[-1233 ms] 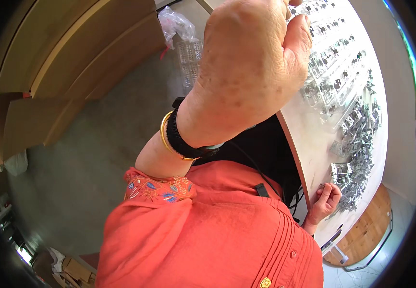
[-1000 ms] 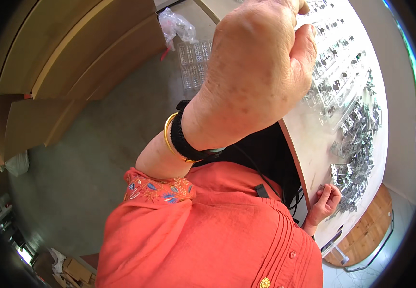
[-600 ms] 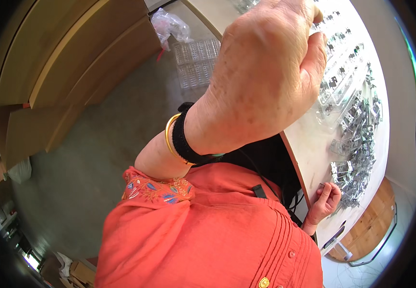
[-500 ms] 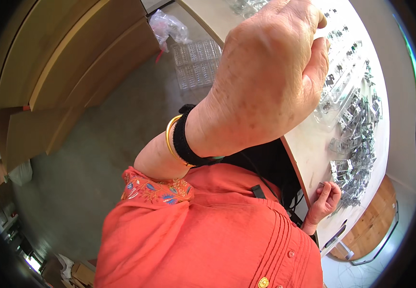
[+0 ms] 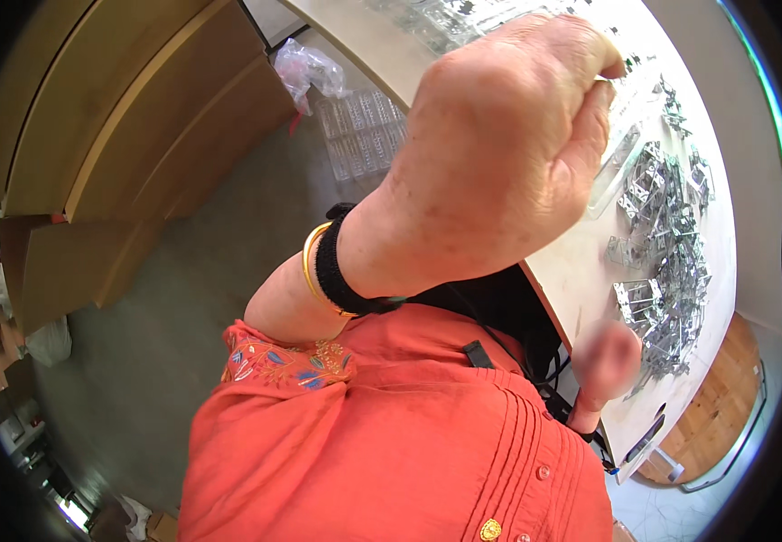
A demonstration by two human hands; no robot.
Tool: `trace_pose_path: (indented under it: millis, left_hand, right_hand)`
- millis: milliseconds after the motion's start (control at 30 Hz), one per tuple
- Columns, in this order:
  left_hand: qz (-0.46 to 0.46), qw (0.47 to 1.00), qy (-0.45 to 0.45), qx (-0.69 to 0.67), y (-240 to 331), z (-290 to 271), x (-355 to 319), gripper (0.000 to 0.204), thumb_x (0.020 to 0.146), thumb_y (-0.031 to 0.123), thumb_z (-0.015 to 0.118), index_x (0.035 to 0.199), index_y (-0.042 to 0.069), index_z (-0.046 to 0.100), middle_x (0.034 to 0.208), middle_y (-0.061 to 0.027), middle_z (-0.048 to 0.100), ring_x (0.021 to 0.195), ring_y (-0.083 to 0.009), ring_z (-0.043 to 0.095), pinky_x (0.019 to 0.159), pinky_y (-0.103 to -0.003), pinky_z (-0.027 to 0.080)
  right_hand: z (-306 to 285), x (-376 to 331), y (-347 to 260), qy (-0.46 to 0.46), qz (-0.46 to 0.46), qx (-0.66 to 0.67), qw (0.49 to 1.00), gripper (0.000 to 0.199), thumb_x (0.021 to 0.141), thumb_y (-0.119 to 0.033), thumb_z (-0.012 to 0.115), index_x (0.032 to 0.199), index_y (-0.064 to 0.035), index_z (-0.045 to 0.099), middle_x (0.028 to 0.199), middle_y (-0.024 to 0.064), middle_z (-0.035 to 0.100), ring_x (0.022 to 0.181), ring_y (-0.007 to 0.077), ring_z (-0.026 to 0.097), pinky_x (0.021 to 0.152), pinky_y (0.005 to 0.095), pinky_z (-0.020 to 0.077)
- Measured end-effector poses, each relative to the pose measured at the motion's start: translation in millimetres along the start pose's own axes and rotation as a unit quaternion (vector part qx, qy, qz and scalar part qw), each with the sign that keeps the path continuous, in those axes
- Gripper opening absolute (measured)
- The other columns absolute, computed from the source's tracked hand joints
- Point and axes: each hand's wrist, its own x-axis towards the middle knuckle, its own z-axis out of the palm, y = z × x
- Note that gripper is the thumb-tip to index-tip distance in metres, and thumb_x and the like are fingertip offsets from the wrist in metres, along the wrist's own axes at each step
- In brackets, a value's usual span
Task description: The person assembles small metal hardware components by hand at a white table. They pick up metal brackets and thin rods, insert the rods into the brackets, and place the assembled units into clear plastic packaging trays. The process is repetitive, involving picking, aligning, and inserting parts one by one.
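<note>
1. Since the earlier frames your left hand (image 5: pixel 499 154) has drifted toward the right and now fills more of the upper middle of the view, while your right hand (image 5: pixel 609 359) has become a blur by the table edge.
2. Your left hand is raised close to the camera, knuckles toward you, fingers curled shut in a loose fist.
3. Its fingertips pinch something small at the top right of the fist; only a thin pale sliver (image 5: pixel 604 79) shows, too little to say what it is.
4. A gold bangle (image 5: pixel 310 271) and a black wristband (image 5: pixel 332 271) sit side by side on your left wrist.
5. Your right hand hangs low against the near edge of the pale table (image 5: pixel 572 280), just beside the pile of small metal clips (image 5: pixel 671 262); its grip is too blurred to tell.
6. A clear plastic strip (image 5: pixel 615 163) lies on the table beyond your left fist, near the clips.
7. Clear plastic trays (image 5: pixel 364 135) and a crumpled plastic bag (image 5: pixel 305 68) lie on the floor left of the table.
8. Your orange shirt (image 5: pixel 382 443) fills the lower middle.
</note>
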Motion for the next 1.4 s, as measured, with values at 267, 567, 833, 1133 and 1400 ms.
trace_pose_path:
  millis: [267,567,833,1133,1400]
  left_hand:
    - [0.009,0.997,-0.049,-0.051,9,24,-8,0.019,0.086,-0.008,0.066,0.103,0.000,0.065,0.088,-0.0168,0.068,0.078,-0.0363,0.068,0.068,-0.042,0.055]
    - [-0.060,0.959,-0.258,-0.105,23,86,-67,0.017,0.089,-0.006,0.070,0.105,0.001,0.070,0.081,-0.0146,0.064,0.065,-0.0300,0.064,0.059,-0.037,0.051]
    - [-0.047,0.940,-0.337,-0.034,21,127,-102,0.028,0.088,0.001,0.072,0.115,0.003,0.066,0.110,-0.0169,0.063,0.078,-0.0329,0.070,0.068,-0.040,0.057]
    - [-0.036,0.936,-0.348,0.040,18,158,-114,0.059,0.088,0.005,0.071,0.143,-0.004,0.051,0.147,-0.0276,0.051,0.117,-0.0389,0.067,0.082,-0.040,0.061]
    - [-0.007,0.930,-0.361,0.061,14,168,-121,0.055,0.087,0.003,0.069,0.139,-0.003,0.053,0.134,-0.0222,0.056,0.102,-0.0358,0.070,0.078,-0.040,0.061]
  right_hand:
    - [1,-1,-6,-0.009,0.010,0.003,1.000,0.008,0.103,-0.004,0.065,0.110,-0.0045,0.061,0.105,0.0024,0.064,0.075,0.0059,0.057,0.069,0.0201,0.0481]
    - [5,-2,-14,-0.017,0.024,0.050,0.998,0.009,0.100,0.002,0.066,0.106,-0.0020,0.060,0.103,0.0056,0.061,0.075,0.0086,0.060,0.068,0.0229,0.0501]
    - [0,-5,-11,-0.030,0.044,0.054,0.997,0.010,0.098,0.005,0.065,0.105,-0.0018,0.060,0.099,0.0058,0.060,0.074,0.0095,0.059,0.066,0.0232,0.0488]
    - [2,-5,-4,-0.036,0.022,0.067,0.997,0.007,0.100,0.003,0.063,0.102,-0.0020,0.059,0.097,0.0058,0.058,0.073,0.0095,0.057,0.066,0.0230,0.0465]
    - [1,-6,-4,-0.037,0.022,0.074,0.996,0.006,0.101,0.002,0.062,0.102,-0.0013,0.058,0.100,0.0064,0.057,0.074,0.0094,0.057,0.069,0.0228,0.0470]
